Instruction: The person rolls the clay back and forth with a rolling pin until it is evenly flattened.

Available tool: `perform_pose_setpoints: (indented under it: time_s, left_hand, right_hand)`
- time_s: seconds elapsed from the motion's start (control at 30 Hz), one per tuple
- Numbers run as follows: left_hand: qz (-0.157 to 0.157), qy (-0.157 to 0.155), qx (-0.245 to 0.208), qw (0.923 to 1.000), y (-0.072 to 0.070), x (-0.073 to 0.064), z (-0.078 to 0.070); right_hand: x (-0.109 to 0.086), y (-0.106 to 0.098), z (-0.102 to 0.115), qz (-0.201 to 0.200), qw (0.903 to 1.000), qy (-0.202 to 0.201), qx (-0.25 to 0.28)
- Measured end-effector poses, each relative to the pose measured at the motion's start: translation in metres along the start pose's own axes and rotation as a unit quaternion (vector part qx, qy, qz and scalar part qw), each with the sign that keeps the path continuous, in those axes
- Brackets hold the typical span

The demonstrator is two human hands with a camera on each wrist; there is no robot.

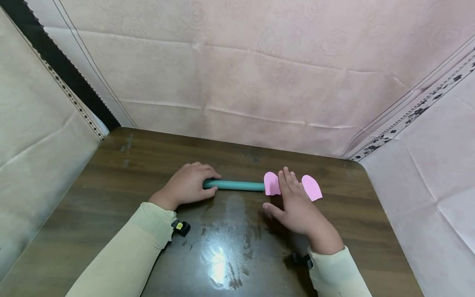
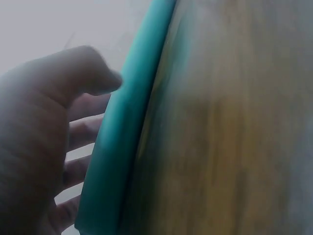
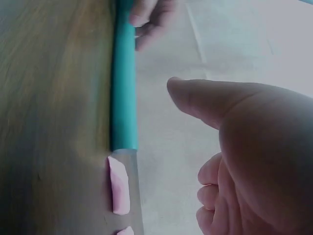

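A teal tube (image 1: 241,186), seemingly rolled from a sheet, lies crosswise on the brown wooden table. My left hand (image 1: 191,185) grips its left end, thumb on the near side and fingers on the far side; the left wrist view shows the thumb against the tube (image 2: 120,127). At the tube's right end lies a pink round-topped piece (image 1: 271,184). A similar pink piece (image 1: 311,187) is farther right. Between them hovers or rests my right hand (image 1: 297,206), fingers straight and thumb spread. In the right wrist view it stands apart from the tube (image 3: 124,88).
Pale patterned sheeting (image 1: 237,82) rises behind the table and along both sides. The wooden tabletop (image 1: 122,185) has rounded back corners. Smears and a bright light reflection mark its front middle.
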State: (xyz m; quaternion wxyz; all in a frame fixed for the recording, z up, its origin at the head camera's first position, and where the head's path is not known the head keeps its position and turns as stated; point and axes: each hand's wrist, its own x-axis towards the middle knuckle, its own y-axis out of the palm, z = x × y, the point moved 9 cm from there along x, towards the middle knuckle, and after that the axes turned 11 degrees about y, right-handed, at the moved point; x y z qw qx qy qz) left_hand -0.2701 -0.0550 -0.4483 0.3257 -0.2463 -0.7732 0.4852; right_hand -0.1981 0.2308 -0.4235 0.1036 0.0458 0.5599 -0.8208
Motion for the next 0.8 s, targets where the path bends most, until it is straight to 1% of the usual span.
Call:
perform_pose_setpoints:
  time_s: [0.13,0.37,0.57,0.7,0.8]
  left_hand:
    - [0.009,0.003,0.001,1.0,0.0,-0.003,0.0]
    - [0.008,0.013,0.0,0.9999,0.002,-0.004,0.0]
    - [0.014,0.012,0.0,0.9998,0.004,-0.003,-0.001]
    - [0.016,0.007,-0.006,0.9998,0.004,-0.002,-0.002]
    - [0.009,-0.002,0.0,1.0,0.001,-0.003,-0.001]
  right_hand:
    - [-0.001,0.002,-0.001,0.001,0.9999,0.007,0.01]
    - [-0.001,0.008,-0.003,0.007,0.9997,0.009,0.022]
    - [0.0,0.014,-0.005,0.009,0.9996,0.007,0.025]
    - [0.002,0.018,-0.005,0.003,0.9999,0.001,0.013]
    - [0.003,0.017,-0.005,-0.007,1.0,0.003,-0.004]
